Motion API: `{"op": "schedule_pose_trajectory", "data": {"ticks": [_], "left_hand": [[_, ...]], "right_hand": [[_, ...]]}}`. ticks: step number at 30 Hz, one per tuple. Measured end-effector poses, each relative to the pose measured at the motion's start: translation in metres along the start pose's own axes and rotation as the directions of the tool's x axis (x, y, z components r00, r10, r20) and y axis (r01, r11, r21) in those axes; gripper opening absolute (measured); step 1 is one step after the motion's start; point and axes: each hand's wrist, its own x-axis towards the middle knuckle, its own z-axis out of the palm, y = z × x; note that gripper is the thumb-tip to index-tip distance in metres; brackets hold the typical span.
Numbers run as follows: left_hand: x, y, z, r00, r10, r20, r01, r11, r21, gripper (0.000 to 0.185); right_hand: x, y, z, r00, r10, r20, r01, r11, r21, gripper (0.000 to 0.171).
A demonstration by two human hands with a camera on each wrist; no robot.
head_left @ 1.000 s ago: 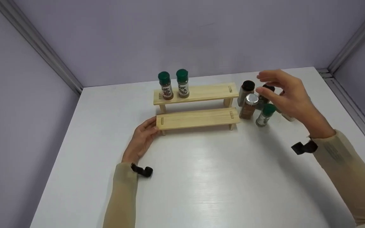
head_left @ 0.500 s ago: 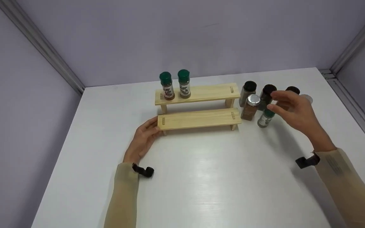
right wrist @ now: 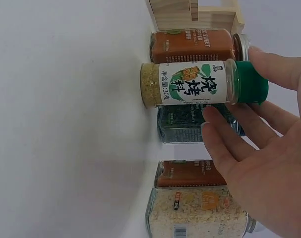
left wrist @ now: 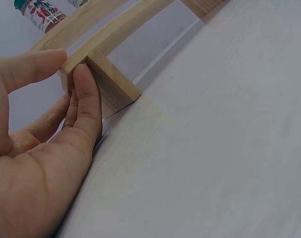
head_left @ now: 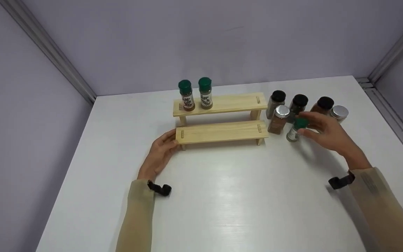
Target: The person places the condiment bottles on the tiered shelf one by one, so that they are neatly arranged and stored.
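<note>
My left hand (head_left: pixel 160 152) grips the left end of the lower step of a light wooden spice rack (head_left: pixel 222 132). In the left wrist view the thumb lies on the board's edge, with fingers (left wrist: pixel 86 99) under it beside the leg. At the right, my right hand (head_left: pixel 327 133) has thumb and fingers on either side of the green cap of a small spice jar (right wrist: pixel 192 82), pinching it. That jar stands upright on the table, its lower body uncovered. Two green-capped jars, one (head_left: pixel 186 96) at the left end and another (head_left: pixel 205 93) beside it, stand on the upper step.
Close to the rack's right end stand a silver-capped red spice jar (head_left: pixel 278 120) and a black-capped jar (head_left: pixel 276 103). Further right are two more black-capped jars, a dark one (head_left: pixel 297 105) and a reddish one (head_left: pixel 322 105), and a silver-capped jar (head_left: pixel 339 112). A pale wall (head_left: pixel 219 42) rises behind.
My right hand has come down from above the jars and closed in on the green-capped jar at the front. The left hand keeps its hold on the rack.
</note>
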Motion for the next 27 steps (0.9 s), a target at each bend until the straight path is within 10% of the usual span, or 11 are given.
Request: {"op": "schedule_pose_trajectory", "data": {"ticks": [27], "left_hand": [[0.002,-0.002,-0.001,1.0,-0.006,-0.011,0.006,1.0,-0.024,0.059]], "right_hand": [[0.006,-0.026,-0.012,0.989,-0.028,-0.142,0.031,0.999,0.021,0.041]]}}
